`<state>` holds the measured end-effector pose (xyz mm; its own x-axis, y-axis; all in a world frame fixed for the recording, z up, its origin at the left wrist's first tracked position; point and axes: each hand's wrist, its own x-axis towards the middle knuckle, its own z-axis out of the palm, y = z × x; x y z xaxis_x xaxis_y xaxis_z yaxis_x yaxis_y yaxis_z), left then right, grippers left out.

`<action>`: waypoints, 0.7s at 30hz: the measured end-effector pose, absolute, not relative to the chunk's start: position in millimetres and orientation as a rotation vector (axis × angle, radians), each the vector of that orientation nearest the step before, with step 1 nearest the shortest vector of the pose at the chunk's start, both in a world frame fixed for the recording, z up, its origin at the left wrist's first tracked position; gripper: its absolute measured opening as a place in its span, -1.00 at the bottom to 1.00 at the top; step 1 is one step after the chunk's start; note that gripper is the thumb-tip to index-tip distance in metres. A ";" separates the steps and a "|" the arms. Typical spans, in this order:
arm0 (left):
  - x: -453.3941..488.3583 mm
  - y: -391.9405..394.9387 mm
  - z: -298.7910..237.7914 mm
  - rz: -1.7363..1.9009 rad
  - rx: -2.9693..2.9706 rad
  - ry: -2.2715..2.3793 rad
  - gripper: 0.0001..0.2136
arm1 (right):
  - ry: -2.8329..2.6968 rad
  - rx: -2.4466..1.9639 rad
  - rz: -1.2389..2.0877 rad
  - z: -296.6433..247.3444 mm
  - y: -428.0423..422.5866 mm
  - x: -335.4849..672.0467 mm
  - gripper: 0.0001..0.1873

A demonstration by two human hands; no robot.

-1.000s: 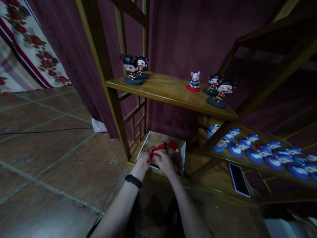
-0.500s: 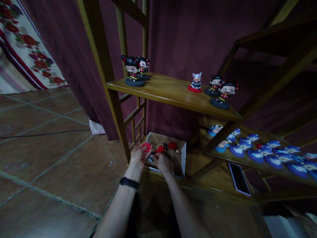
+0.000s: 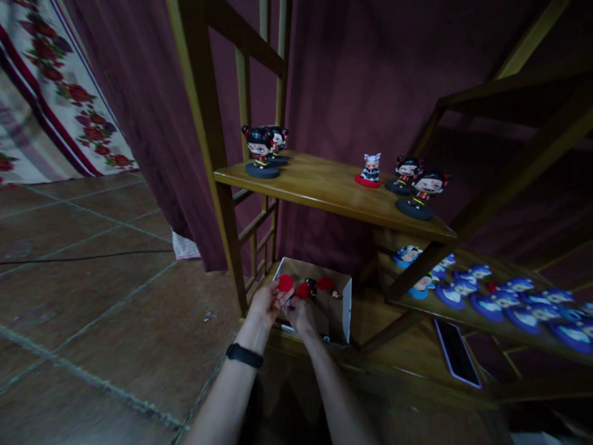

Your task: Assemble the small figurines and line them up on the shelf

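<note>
Over the left part of a shallow cardboard box (image 3: 348, 309), my left hand (image 3: 265, 304) is closed on a red round base (image 3: 285, 283), its flat face showing. Close beside it, my right hand (image 3: 299, 316) is closed too, its fingertips at a small black-and-white figurine (image 3: 289, 302) between the hands. Most of that figurine is hidden by the fingers, and I cannot tell whether it joins the red base. Inside the box, past my right hand, lie a red-based figurine (image 3: 302, 290) and another with a red base (image 3: 326, 283).
The shelf (image 3: 319, 179) above holds several dark-haired figurines (image 3: 259, 151) and one white-haired figurine (image 3: 370, 170). Several blue-and-white figurines (image 3: 495, 303) stand on the right shelf. A phone (image 3: 458, 352) lies below them. A wooden post (image 3: 204, 136) rises left of the box.
The red base in my left hand has turned, showing a flatter full disc. My hands have come closer around the small figurine. The whole view has shifted slightly.
</note>
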<state>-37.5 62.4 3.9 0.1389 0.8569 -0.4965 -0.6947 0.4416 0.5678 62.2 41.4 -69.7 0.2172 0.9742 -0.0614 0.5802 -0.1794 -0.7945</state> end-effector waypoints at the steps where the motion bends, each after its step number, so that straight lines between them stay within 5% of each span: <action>1: -36.0 61.9 3.8 1.132 0.230 0.871 -0.91 | -1.341 -1.783 0.820 -64.8 38.9 71.1 -0.89; 9: -5.0 46.2 -3.7 1.041 0.364 0.820 -0.94 | -0.605 -1.101 1.130 -14.6 -13.7 128.1 -0.70; 21: 24.4 25.0 4.4 0.932 0.480 0.737 -0.86 | -0.940 -1.390 0.749 -17.4 -10.5 133.3 -0.70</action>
<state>24.4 25.0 4.4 0.3853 0.8511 -0.3566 -0.5429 0.5215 0.6583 133.3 -10.5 -17.4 0.4592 0.8822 0.1039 0.0956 0.0672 -0.9931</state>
